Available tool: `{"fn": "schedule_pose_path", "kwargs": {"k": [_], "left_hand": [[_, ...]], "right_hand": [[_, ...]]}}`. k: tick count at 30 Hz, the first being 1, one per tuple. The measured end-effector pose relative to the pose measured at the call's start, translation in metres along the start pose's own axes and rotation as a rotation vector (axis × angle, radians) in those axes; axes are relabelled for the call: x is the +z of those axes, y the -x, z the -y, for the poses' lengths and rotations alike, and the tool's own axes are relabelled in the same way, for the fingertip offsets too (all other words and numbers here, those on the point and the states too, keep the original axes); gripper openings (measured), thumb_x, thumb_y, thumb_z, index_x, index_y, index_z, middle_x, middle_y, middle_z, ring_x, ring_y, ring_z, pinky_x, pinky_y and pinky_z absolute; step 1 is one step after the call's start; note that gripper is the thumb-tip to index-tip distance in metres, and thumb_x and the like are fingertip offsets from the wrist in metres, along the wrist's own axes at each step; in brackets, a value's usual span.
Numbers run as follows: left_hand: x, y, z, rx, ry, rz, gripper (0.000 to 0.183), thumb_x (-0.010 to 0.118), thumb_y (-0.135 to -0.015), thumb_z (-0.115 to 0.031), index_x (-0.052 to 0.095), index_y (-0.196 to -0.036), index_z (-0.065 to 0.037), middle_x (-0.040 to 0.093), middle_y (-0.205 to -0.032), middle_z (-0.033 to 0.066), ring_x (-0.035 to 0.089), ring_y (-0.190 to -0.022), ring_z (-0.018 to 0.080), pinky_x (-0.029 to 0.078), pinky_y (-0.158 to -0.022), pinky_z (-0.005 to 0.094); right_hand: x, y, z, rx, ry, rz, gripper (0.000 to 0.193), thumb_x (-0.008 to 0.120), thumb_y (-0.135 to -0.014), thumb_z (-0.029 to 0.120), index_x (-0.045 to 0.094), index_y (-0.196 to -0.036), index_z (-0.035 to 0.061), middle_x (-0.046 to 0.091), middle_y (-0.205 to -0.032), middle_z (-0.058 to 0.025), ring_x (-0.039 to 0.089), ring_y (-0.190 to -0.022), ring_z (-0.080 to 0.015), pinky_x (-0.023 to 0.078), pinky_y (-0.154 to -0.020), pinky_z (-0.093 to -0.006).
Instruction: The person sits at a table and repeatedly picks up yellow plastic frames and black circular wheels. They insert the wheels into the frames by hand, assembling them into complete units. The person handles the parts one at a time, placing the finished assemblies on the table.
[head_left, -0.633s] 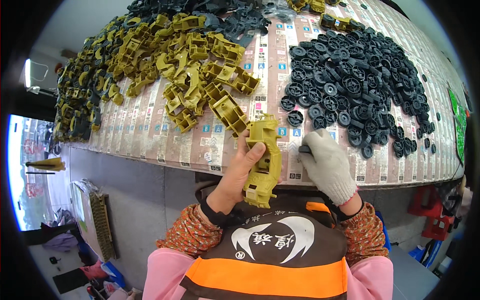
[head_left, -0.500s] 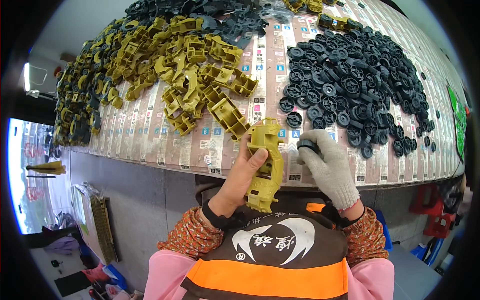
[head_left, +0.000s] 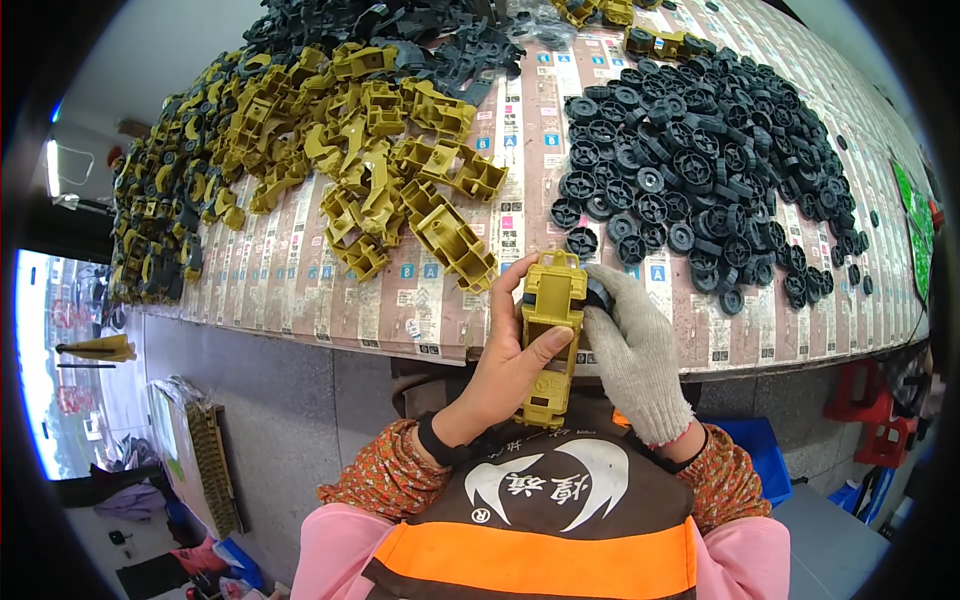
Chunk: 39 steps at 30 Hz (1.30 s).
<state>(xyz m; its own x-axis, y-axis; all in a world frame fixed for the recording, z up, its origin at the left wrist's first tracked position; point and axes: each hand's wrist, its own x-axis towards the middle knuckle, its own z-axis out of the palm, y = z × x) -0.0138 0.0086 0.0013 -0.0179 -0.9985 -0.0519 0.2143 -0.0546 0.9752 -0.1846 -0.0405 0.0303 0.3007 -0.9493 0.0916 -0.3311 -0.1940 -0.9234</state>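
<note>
My bare left hand [head_left: 505, 365] is closed around an olive-yellow plastic toy vehicle body [head_left: 553, 297], thumb across its front. The body stands nearly upright over the table's near edge. On its right side, near the upper end, a black toy wheel [head_left: 599, 296] sits against it. My right hand [head_left: 637, 355], in a grey knitted glove, pinches that wheel. Whether the wheel is seated on an axle is hidden by the fingers. Just beyond lie loose yellow bodies [head_left: 447, 236] and a heap of black wheels [head_left: 700, 165].
The table [head_left: 300, 310] is covered with printed sheeting. Finished-looking yellow-and-black vehicles [head_left: 155, 215] are piled at the far left. Dark plastic parts [head_left: 465, 60] lie at the back. A blue bin [head_left: 755, 455] and red stools [head_left: 885, 440] stand below at the right.
My right hand has moved left and brought the wheel against the body's right side. My left hand has turned the body more upright and shifted it slightly right.
</note>
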Motion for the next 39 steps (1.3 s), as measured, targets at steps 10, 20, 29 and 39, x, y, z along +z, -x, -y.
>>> {"fn": "schedule_pose_path", "kwargs": {"k": [10, 20, 29, 39], "left_hand": [[0.001, 0.000, 0.002, 0.026, -0.055, 0.001, 0.085, 0.071, -0.104, -0.021, 0.011, -0.163, -0.017, 0.048, -0.145, 0.0122, 0.057, -0.126, 0.0198, 0.048, -0.108, 0.0385], [0.001, 0.008, 0.007, 0.162, -0.601, 0.124, 0.087, 0.073, -0.099, -0.014, 0.011, -0.161, -0.013, 0.054, -0.141, 0.0255, 0.066, -0.122, 0.0431, 0.053, -0.100, 0.0462], [-0.010, 0.002, 0.004, 0.019, -0.435, 0.289, 0.087, 0.065, -0.100, -0.002, 0.003, -0.161, -0.013, 0.056, -0.139, 0.0215, 0.067, -0.123, 0.0345, 0.050, -0.106, 0.0425], [-0.015, -0.010, -0.002, -0.046, 0.098, -0.066, 0.079, 0.066, -0.105, -0.012, 0.017, -0.166, -0.019, 0.052, -0.142, 0.0065, 0.055, -0.127, 0.0174, 0.048, -0.108, 0.0346]], "right_hand": [[0.003, 0.001, -0.011, -0.041, -0.080, 0.057, 0.053, 0.058, -0.095, 0.002, 0.051, -0.147, 0.0002, 0.068, -0.115, -0.0277, 0.070, -0.102, -0.0451, 0.055, -0.088, -0.0491], [-0.011, 0.017, -0.003, -0.095, 0.205, 0.151, 0.065, 0.059, -0.084, 0.002, 0.047, -0.146, -0.0091, 0.068, -0.106, -0.0340, 0.069, -0.097, -0.0511, 0.055, -0.084, -0.0556], [-0.025, 0.008, 0.007, -0.042, 0.304, 0.280, 0.053, 0.065, -0.081, 0.012, 0.054, -0.128, -0.0083, 0.068, -0.088, -0.0303, 0.071, -0.081, -0.0488, 0.056, -0.076, -0.0563], [-0.062, -0.065, -0.035, -0.244, 0.750, -0.141, 0.011, 0.068, -0.091, 0.013, 0.068, -0.101, 0.0089, 0.067, -0.093, -0.0166, 0.070, -0.084, -0.0377, 0.058, -0.074, -0.0479]]}}
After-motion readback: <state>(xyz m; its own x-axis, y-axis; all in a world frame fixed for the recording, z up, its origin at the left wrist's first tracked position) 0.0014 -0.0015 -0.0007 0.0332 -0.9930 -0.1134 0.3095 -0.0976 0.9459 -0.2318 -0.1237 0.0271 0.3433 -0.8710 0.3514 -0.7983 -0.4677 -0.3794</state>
